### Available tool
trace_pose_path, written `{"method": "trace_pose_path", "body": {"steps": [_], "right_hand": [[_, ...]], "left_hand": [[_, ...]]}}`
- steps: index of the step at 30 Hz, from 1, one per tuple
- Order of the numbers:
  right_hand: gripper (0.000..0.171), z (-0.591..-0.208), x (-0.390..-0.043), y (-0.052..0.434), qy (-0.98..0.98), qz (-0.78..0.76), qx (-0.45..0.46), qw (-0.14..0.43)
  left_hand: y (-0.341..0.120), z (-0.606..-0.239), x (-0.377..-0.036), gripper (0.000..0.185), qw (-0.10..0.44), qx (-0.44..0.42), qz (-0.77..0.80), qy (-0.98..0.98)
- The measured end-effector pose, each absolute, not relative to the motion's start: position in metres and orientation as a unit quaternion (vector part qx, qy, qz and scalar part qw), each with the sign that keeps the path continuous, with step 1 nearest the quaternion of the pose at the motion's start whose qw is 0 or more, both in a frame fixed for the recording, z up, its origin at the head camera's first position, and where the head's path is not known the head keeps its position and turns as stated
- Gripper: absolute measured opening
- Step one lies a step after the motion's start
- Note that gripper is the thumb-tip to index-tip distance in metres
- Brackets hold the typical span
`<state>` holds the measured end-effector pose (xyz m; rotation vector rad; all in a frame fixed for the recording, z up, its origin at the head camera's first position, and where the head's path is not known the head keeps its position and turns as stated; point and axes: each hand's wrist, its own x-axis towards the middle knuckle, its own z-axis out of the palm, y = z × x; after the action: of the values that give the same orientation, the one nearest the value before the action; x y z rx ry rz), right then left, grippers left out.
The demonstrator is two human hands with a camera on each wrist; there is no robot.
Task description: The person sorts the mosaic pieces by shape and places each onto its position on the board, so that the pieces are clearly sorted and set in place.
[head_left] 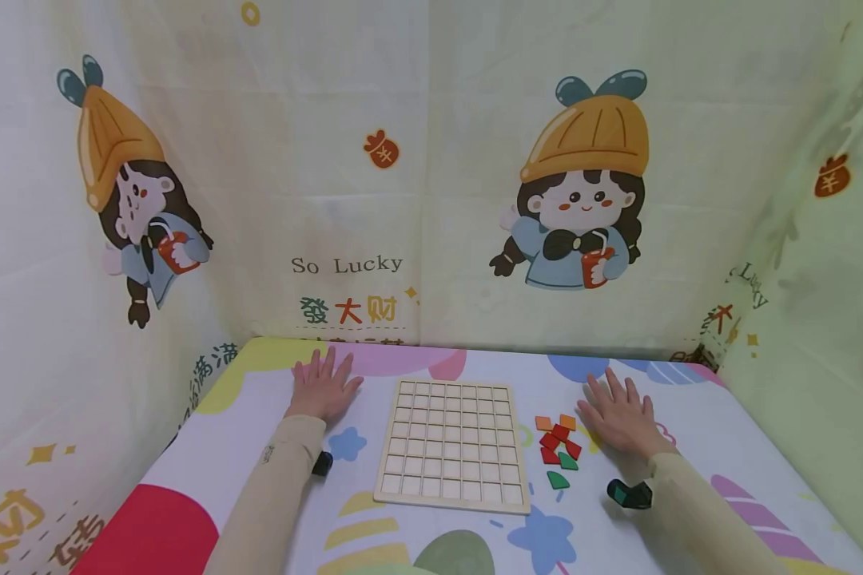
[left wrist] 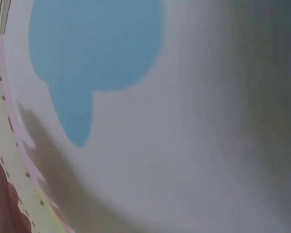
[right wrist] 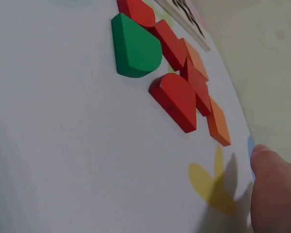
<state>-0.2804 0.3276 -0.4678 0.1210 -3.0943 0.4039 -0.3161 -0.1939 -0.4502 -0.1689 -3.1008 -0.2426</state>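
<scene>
My left hand (head_left: 322,394) rests palm down on the table at the left, its fingers spread and holding nothing. At the right my right hand (head_left: 622,415) lies the same way, fingers apart. Between them sits a wooden grid board (head_left: 451,505) with bare square cells. A loose group of small tiles lies between the board and my right hand: orange squares (head_left: 567,422), several red pieces (head_left: 550,456) and green round-cornered pieces (head_left: 558,480). The right wrist view shows a green tile (right wrist: 137,51) and a red tile (right wrist: 178,97) closer, with my thumb at the lower right.
The table is covered with a white cloth (head_left: 475,551) printed with coloured shapes. A patterned curtain (head_left: 460,208) hangs behind the table and on both sides. A dark wrist camera (head_left: 630,494) is at my right cuff, another (head_left: 322,464) at the left.
</scene>
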Motion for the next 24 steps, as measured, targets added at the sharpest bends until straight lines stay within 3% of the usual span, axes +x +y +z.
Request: {"method": "trace_pose_path", "body": {"steps": [6, 12, 17, 24], "right_hand": [[0.081, -0.460, -0.280, 0.325, -0.988, 0.147, 0.045, -0.003], [0.070, -0.441, -0.282, 0.321, -0.984, 0.150, 0.091, -0.008], [0.060, -0.426, -0.278, 0.316, -0.970, 0.203, 0.133, -0.022], [0.057, -0.430, -0.268, 0.299, -0.952, 0.275, 0.137, -0.019]], "left_hand": [[-0.191, -0.445, -0.321, 0.068, -0.010, -0.087, -0.134, -0.987], [-0.176, -0.429, -0.318, 0.073, -0.045, -0.178, -0.309, -0.933], [-0.163, -0.426, -0.302, 0.057, -0.040, -0.211, -0.387, -0.897], [-0.157, -0.454, -0.293, 0.028, -0.037, -0.228, -0.394, -0.890]]}}
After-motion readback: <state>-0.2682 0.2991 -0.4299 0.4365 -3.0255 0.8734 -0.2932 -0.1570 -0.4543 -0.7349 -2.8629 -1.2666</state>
